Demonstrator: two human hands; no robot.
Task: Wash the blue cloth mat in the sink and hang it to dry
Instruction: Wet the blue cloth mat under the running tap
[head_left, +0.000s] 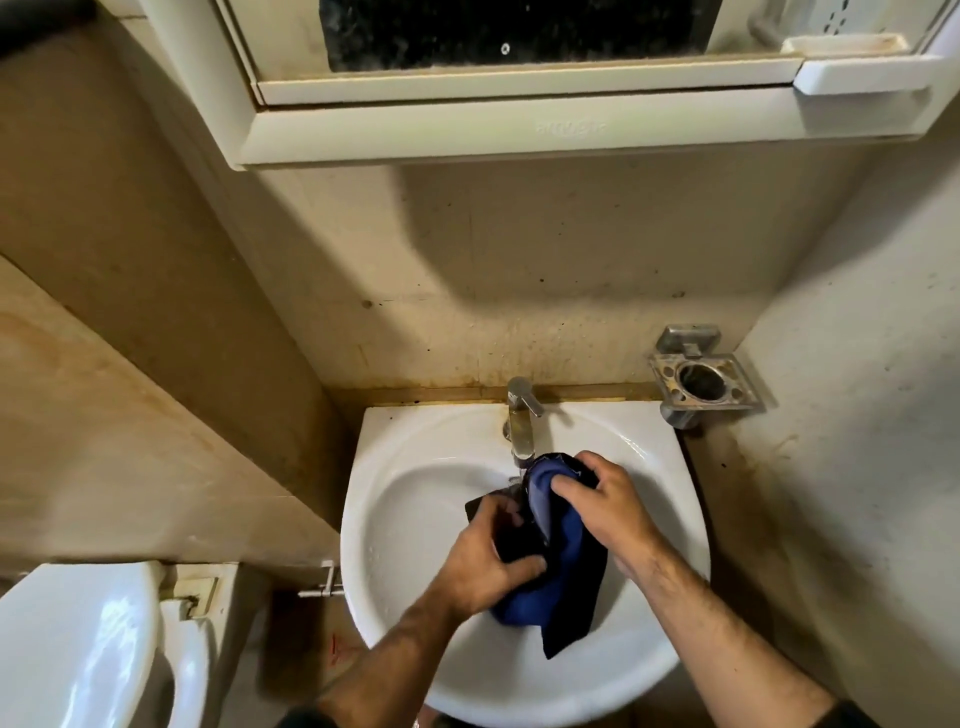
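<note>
Head view: both hands work over the bowl of a white sink (395, 499); the blue cloth mat (563, 545), bunched and folded with a dark underside showing, is held between them above the basin, its lower corner hanging toward the near rim; the left hand (483, 558) grips the mat's dark left portion, fingers curled round the fabric; the right hand (605, 501) clasps the mat's upper fold, fingertips (563, 486) pressing into the blue surface just below the spout; a chrome tap (522, 421) stands beyond the hands at the back of the sink, its spout just above the mat's upper edge; whether water runs cannot be told; a metal holder (701, 379) is fixed to the wall beyond and to the right of the right hand; a toilet (78, 639) lies well to the left of the left hand; a white cabinet (519, 124) hangs above, beyond both hands.
</note>
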